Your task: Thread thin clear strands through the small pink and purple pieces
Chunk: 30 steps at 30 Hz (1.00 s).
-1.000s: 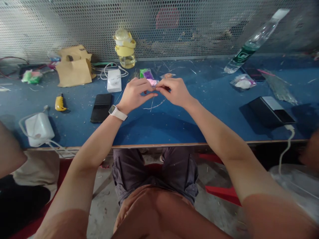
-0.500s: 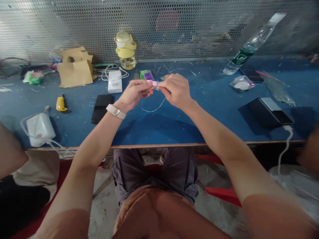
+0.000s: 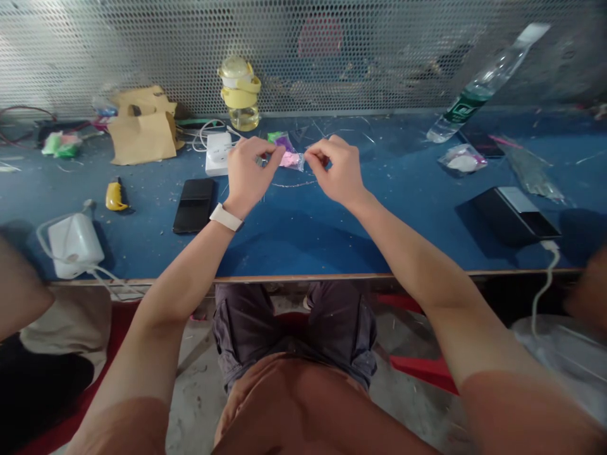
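My left hand (image 3: pixel 251 170), with a white band on its wrist, is pinched just left of a small clear bag with pink contents (image 3: pixel 290 159). On the bag's other side my right hand (image 3: pixel 336 169) is pinched too, its fingertips close to the bag's edge. What either pinch holds is too small to make out. A thin, twisted strand (image 3: pixel 294 185) curves below the bag between the hands. Behind the pink bag lie a purple packet (image 3: pixel 283 143) and a green packet (image 3: pixel 274 136).
Around the blue table (image 3: pixel 303 246) are a black phone (image 3: pixel 193 205), white adapter (image 3: pixel 217 153), yellow cutter (image 3: pixel 115 196), brown paper (image 3: pixel 142 136), yellow-banded bottle (image 3: pixel 241 95), tilted water bottle (image 3: pixel 478 95) and black box (image 3: pixel 515 215). Parts of other people show at both sides.
Both hands held the pink bag between them before; now it lies between them with my fingertips off its middle. My left hand has moved slightly left and turned knuckles up.
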{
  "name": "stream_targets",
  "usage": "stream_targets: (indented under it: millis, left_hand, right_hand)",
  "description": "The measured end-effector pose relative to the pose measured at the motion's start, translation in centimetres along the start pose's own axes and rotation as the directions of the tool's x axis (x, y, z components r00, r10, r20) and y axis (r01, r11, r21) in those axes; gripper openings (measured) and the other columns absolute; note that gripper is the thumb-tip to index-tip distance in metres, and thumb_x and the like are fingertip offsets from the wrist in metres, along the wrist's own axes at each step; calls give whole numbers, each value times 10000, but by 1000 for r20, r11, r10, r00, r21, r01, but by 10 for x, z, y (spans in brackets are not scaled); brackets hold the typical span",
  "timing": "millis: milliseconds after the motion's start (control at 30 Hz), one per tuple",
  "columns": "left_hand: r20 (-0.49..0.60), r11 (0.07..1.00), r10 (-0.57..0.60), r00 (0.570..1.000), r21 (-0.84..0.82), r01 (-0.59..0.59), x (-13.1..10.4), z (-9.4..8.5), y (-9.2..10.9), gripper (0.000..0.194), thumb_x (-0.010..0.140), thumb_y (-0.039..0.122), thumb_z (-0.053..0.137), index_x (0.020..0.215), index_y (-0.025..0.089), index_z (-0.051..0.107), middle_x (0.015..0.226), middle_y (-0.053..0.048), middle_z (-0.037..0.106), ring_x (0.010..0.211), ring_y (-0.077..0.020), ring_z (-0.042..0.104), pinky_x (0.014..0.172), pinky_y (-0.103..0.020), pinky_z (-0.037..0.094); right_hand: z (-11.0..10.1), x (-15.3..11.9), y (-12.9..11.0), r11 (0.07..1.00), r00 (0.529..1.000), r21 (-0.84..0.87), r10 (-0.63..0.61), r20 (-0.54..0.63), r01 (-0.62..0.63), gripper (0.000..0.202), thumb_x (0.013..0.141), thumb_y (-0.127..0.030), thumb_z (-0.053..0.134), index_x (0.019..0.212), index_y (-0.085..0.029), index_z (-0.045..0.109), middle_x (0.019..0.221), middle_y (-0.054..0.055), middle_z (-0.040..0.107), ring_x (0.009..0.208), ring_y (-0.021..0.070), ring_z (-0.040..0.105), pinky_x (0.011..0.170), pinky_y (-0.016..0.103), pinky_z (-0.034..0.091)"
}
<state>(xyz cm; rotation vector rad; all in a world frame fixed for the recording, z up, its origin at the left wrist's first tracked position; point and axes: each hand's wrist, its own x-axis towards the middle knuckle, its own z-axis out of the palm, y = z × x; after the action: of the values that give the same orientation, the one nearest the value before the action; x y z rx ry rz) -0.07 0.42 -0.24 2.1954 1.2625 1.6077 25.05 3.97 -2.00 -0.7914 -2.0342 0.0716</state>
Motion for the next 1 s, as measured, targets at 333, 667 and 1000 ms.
stream_targets:
  millis: [333,667,1000]
  left_hand:
    - [146,892,371,917,218,-396,3,0,-12,240,1219,494,684,1136,297,794,1158,-76,796,1123,-285,718,985,-512,583]
    - [142,871,417,898,221,-439,0,-1,-6,270,1238,481,623,1207,269,786,1111,-87,796,1081,-303,777,949,-468,633]
    - [333,992,125,935,-35,-120,3,-3,5,226,1171,388,745,1032,241,843,1020,-67,853,984,-226,807,966,-386,667]
  right_hand:
    - [-3,2,-3,994,991,2,-112,69,113,490,1241,-623,466,1135,-292,811,961,82,784,1026,329,743,1091,647,603]
    - [-3,2,-2,980,978,74,-192,86,186,452,1238,-592,507,1092,-275,795,902,58,757,1023,326,747,1117,650,579]
    - [-4,3,3,976,971,40,-215,105,212,427,1251,-557,495,1103,-277,782,920,41,760,1013,295,754,1136,652,586]
